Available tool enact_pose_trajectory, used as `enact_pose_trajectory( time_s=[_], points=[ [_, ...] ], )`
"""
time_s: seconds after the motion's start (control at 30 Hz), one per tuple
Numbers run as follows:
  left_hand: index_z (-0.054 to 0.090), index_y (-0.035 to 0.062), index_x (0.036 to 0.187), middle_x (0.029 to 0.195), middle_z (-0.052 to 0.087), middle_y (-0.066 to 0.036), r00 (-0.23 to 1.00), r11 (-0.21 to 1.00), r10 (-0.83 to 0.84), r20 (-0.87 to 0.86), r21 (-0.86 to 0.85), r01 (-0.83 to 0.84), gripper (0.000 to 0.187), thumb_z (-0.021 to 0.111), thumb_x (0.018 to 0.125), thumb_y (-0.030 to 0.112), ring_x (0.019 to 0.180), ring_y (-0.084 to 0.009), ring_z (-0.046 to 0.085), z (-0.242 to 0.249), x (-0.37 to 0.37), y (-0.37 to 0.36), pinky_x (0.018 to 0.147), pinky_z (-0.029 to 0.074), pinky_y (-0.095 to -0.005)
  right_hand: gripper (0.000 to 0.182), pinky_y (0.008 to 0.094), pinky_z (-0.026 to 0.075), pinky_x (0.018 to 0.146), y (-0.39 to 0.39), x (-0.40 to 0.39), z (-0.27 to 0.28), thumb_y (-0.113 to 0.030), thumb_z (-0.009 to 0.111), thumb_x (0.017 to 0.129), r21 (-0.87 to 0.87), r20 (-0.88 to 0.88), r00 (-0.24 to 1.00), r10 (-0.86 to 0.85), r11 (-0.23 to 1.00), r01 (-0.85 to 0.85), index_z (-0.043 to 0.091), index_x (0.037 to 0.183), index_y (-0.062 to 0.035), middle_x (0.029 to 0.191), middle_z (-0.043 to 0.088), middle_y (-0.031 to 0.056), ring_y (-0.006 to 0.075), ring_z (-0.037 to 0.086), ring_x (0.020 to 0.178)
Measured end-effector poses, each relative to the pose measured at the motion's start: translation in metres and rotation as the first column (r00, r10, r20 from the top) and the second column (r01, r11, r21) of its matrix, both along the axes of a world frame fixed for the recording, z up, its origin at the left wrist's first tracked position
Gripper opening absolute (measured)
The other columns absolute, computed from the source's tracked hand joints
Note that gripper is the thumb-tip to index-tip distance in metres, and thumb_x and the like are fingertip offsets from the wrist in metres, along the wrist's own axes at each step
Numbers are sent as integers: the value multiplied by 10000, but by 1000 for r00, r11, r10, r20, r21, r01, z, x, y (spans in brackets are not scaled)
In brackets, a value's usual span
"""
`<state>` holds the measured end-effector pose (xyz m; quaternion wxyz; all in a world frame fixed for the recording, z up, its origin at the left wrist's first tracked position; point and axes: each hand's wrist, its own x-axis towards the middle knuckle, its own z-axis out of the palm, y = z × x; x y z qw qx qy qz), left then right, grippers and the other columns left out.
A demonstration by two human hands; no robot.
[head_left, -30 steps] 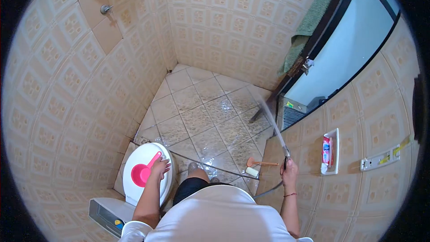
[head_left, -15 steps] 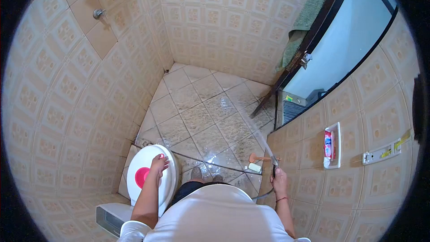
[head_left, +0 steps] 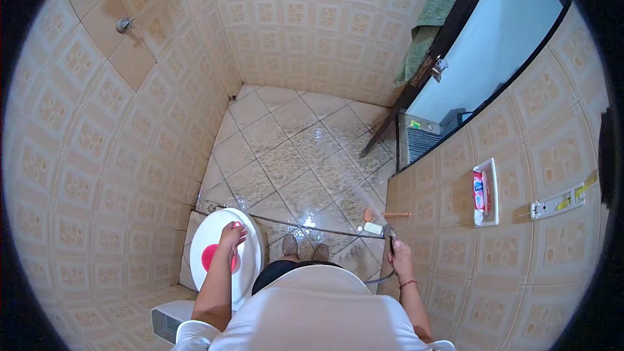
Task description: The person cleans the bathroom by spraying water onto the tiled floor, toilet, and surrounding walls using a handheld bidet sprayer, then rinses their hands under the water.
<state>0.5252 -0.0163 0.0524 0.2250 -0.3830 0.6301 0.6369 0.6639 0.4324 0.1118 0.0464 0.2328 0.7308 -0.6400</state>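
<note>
Your right hand (head_left: 402,259) closes around the dark spray nozzle (head_left: 390,234), its head above your grip. Your left hand (head_left: 233,237), loosely curled, is at the handle of the round pink plastic dipper (head_left: 210,258), over the white toilet lid (head_left: 203,231); whether it grips, you cannot tell.

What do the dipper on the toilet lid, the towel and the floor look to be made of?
Dipper: probably plastic, judging by its even, bright pink.
Towel: fabric, likely terry, with a matte, fuzzy green surface.
Floor: apparently glazed ceramic tile, given the grout lines and wet shine.
</note>
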Motion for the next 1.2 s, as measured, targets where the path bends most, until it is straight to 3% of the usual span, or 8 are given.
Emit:
enact_pose_trajectory(
  time_s=[0.1, 0.27, 0.37, 0.57, 0.67, 0.8, 1.03, 1.2],
  points=[
    [194, 8, 1269, 1003, 501, -131, 1000, 1000, -26, -1, 0, 26, 589, 511, 779, 90, 828, -210, 544, 0, -2, 3, 652, 462, -295, 405, 214, 289, 411, 5, 9, -14, -370, 383, 855, -4, -38, 990, -136, 991, 136, 446, 609, -55, 489, 408, -3, 74, 367, 438],
    [189, 4, 1268, 1007, 498, -140, 998, 998, -56, 1, 10, 56, 586, 510, 786, 96, 837, -218, 545, -5, -4, 2, 659, 462, -298, 394, 223, 290, 412, 1, 26, -14, -339, 378, 861, 17, 60, 998, -9, 1000, 8, 440, 599, -53, 493, 410, -2, 80, 363, 435],
    [187, 1, 1268, 1011, 498, -141, 998, 998, -65, 9, 12, 65, 588, 511, 786, 97, 838, -218, 544, -3, -4, 1, 661, 460, -296, 389, 231, 297, 416, 0, 29, -14, -334, 379, 861, 64, 61, 992, -114, 992, 110, 443, 598, -55, 492, 407, -3, 84, 363, 434],
    [184, -1, 1268, 1015, 498, -143, 997, 997, -70, 19, 26, 70, 590, 511, 787, 98, 835, -217, 546, -6, -6, -4, 668, 458, -292, 385, 232, 298, 400, 6, 40, -15, -333, 375, 862, 93, 125, 983, -134, 988, 122, 452, 608, -55, 497, 406, -2, 87, 364, 427],
    [210, 7, 1267, 976, 520, -108, 998, 998, -58, 28, 14, 57, 592, 516, 767, 89, 792, -172, 536, -5, -8, -2, 636, 447, -268, 391, 232, 296, 390, 8, 34, -15, -341, 371, 863, 95, 114, 972, -207, 976, 197, 455, 610, -55, 493, 401, -2, 87, 365, 422],
    [194, 1, 1271, 989, 513, -112, 997, 997, -70, 20, 21, 69, 611, 524, 766, 95, 793, -169, 535, -1, -12, 1, 640, 443, -269, 422, 219, 239, 331, 8, 32, -19, -425, 373, 845, 146, 111, 955, -275, 955, 258, 414, 592, -89, 432, 366, -8, 75, 334, 355],
    [188, -6, 1270, 1006, 505, -113, 995, 995, -93, 27, 32, 92, 620, 531, 764, 98, 793, -169, 535, -3, -17, 1, 634, 441, -269, 448, 220, 236, 319, -10, 33, -14, -449, 364, 841, 38, 259, 964, -60, 998, 52, 443, 595, -83, 416, 361, -10, 80, 320, 331],
    [198, -8, 1266, 1005, 505, -110, 996, 996, -88, 19, 30, 88, 613, 532, 765, 101, 793, -169, 536, 2, -16, 3, 623, 442, -268, 467, 222, 233, 309, -13, 28, -28, -470, 360, 835, 20, 247, 969, 5, 1000, -10, 450, 595, -79, 411, 370, -4, 81, 324, 322]
  ],
)
